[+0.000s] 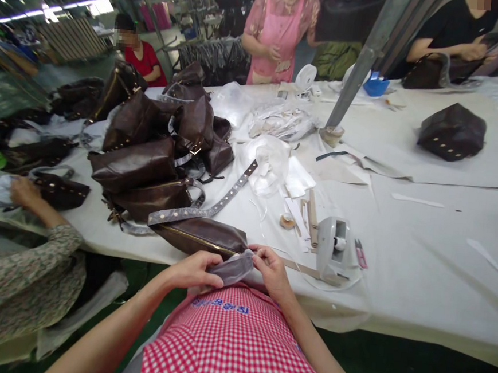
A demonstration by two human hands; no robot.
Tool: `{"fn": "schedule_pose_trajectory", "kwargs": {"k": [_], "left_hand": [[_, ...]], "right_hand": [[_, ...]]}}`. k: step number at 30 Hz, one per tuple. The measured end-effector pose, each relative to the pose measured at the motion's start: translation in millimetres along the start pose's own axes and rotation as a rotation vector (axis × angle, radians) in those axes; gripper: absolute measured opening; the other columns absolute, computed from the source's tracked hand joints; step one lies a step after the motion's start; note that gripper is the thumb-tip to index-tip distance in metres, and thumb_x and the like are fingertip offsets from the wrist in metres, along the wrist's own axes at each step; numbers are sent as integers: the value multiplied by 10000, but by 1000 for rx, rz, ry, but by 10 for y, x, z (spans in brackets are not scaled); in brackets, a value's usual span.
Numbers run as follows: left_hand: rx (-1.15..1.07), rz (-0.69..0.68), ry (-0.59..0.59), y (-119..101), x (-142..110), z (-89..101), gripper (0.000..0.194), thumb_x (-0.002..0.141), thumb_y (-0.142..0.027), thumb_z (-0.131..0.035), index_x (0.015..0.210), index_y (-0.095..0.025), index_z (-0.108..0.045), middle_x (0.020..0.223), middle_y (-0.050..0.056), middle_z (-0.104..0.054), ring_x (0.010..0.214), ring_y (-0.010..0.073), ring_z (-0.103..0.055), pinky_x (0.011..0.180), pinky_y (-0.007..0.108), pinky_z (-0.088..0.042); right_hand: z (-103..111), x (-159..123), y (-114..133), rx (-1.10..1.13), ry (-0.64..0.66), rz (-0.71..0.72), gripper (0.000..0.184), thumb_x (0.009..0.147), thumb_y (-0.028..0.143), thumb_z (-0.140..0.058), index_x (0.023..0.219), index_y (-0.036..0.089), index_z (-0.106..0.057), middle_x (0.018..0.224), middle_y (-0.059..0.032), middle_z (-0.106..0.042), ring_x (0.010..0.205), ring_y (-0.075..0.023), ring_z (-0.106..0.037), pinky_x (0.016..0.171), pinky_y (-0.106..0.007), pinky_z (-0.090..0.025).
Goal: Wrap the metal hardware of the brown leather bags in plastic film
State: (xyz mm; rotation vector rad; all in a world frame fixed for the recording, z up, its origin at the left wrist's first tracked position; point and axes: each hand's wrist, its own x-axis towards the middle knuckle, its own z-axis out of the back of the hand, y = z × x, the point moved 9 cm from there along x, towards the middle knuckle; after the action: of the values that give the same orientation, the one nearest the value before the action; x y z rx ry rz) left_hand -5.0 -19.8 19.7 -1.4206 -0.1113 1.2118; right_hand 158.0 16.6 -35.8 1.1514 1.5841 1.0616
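Left hand point(193, 269) and right hand point(270, 268) pinch a grey translucent plastic wrap point(233, 267) around a dark brown leather bag's point(202, 235) end; fingers closed, best kept taut.

I hold a small grey strap piece point(234, 267) between my two hands, close to my body at the near table edge. It lies almost flat, touching the dark brown bag point(202, 235) just behind it.

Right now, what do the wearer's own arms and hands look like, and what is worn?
Both forearms are bare, with no sleeves showing. The left hand and right hand wear no gloves, and I can see no rings or watch. Below them is a red-and-white checked apron with small blue lettering near its top.
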Motion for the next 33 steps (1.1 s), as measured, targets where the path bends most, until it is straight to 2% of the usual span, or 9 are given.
{"fn": "schedule_pose_trajectory", "kwargs": {"k": [3,6,9,13,16,21,27,30,33], "left_hand": [[-84,36,33,50,-75,-8,315,654,-347,-726,856,-153,-581,708,-50,-527,649,109,-474,547,190,-333],[-224,85,94,112,-125,-58,379,619,-328,-760,891,-155,-561,669,-53,-550,601,111,-505,531,197,-359],[-389,55,117,73,-147,-94,388,614,-305,-774,896,-151,-556,694,-32,-604,607,117,-548,573,217,-415],[-523,-28,125,-34,-128,-127,397,627,-300,-782,930,-146,-577,779,3,-645,675,127,-587,650,241,-456],[-532,-22,140,-60,-104,-148,445,640,-371,-775,984,-154,-594,797,0,-628,687,132,-576,637,242,-457],[-376,-43,6,-128,-88,7,463,798,-555,-562,940,-127,-670,834,24,-623,741,138,-528,668,232,-417],[-319,-21,15,-111,-55,-94,351,706,-388,-692,955,-144,-657,758,-21,-594,650,108,-497,580,197,-366],[-418,1,9,-52,-85,-127,292,706,-340,-690,911,-135,-653,728,-17,-619,602,97,-516,564,194,-383],[-597,67,-3,20,-130,-109,302,684,-342,-703,879,-127,-617,700,26,-676,564,127,-578,548,220,-434]], "right_hand": [[19,44,-142,49,-39,-37,320,690,443,-710,616,199,-517,994,-92,-677,871,-221,-618,715,-306,-482],[113,83,-296,91,-140,-84,315,630,400,-753,573,195,-521,932,-69,-680,815,-199,-608,691,-289,-465],[176,98,-441,139,-209,-146,317,583,373,-771,542,193,-513,899,-54,-686,753,-179,-597,640,-270,-447],[106,106,-506,182,-167,-182,347,577,431,-756,551,205,-494,791,-43,-696,672,-182,-597,570,-273,-444],[47,97,-494,198,-133,-194,337,582,432,-756,579,206,-506,726,-25,-688,624,-171,-581,545,-267,-442],[24,72,-462,197,-106,-206,299,625,401,-755,627,196,-538,643,18,-639,545,-124,-511,512,-236,-409],[-22,36,-470,203,-94,-211,329,643,446,-747,678,207,-523,580,41,-563,491,-114,-475,468,-233,-392],[-62,35,-489,206,-79,-215,334,644,455,-734,705,218,-507,596,32,-577,520,-138,-529,512,-266,-451],[-61,51,-439,157,-66,-194,264,661,393,-711,753,218,-537,596,36,-581,518,-143,-538,529,-277,-468]]}}
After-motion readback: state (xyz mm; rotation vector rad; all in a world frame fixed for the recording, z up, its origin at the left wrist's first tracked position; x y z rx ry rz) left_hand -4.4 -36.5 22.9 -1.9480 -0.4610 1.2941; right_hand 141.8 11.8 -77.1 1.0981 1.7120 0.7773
